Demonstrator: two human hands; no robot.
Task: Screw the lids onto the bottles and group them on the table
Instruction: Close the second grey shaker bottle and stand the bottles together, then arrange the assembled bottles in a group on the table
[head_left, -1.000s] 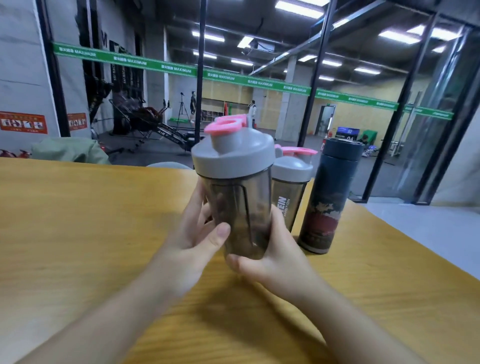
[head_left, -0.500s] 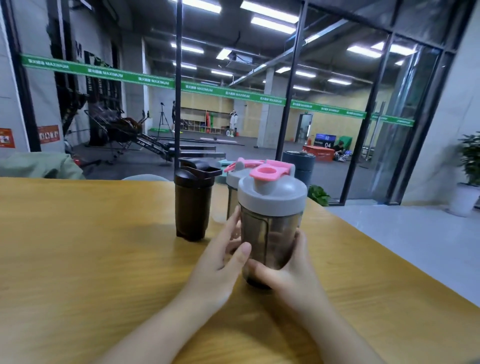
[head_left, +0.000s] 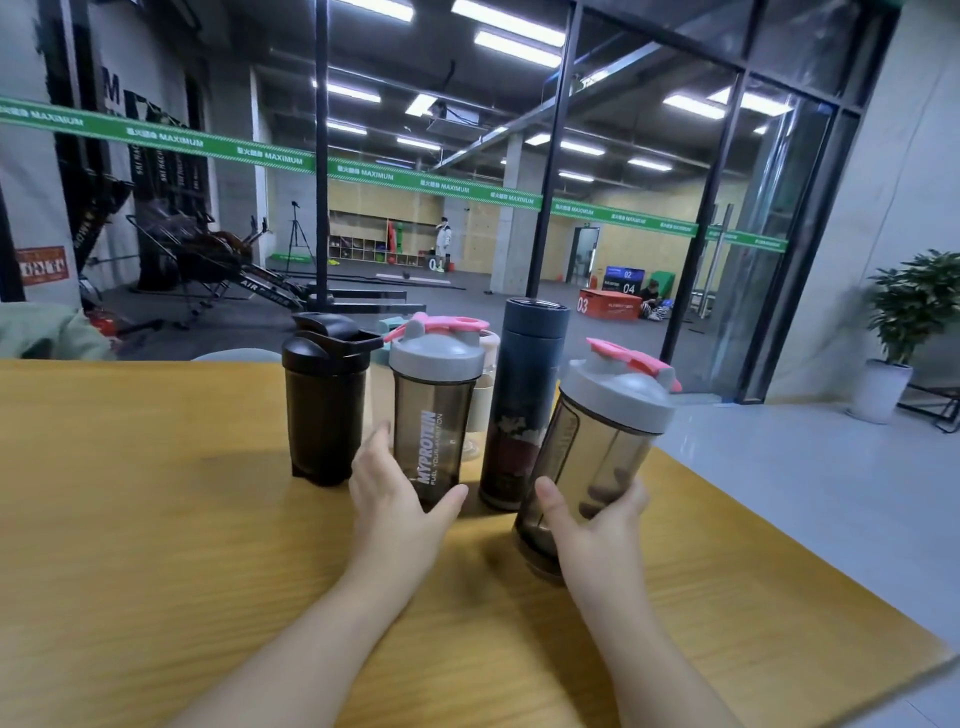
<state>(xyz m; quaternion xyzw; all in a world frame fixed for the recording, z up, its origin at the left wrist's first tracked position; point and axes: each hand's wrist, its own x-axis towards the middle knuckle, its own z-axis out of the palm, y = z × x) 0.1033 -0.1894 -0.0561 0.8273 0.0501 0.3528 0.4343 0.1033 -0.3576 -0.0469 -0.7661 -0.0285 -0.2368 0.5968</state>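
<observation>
Four lidded bottles are grouped on the wooden table (head_left: 156, 519). A black shaker (head_left: 322, 410) stands at the left. Beside it is a smoky shaker printed MYPROTEIN (head_left: 434, 415) with a grey lid and pink cap. A dark blue flask (head_left: 524, 374) stands to its right. My left hand (head_left: 395, 504) cups the MYPROTEIN shaker near its base, thumb on one side and fingers on the other. My right hand (head_left: 592, 530) grips a second smoky shaker (head_left: 602, 447) with a grey and pink lid. It tilts right beside the flask, its base low over the table.
A small pale bottle (head_left: 485, 384) shows partly behind the MYPROTEIN shaker. The table's right edge (head_left: 805, 556) runs diagonally close to the held shaker. Beyond the far edge is a glass wall with a gym behind it. A potted plant (head_left: 904, 332) stands on the floor at the right.
Both hands held the smoky shaker before. Now only my right hand holds it, moved right of the flask and tilted. My left hand has shifted to the MYPROTEIN shaker.
</observation>
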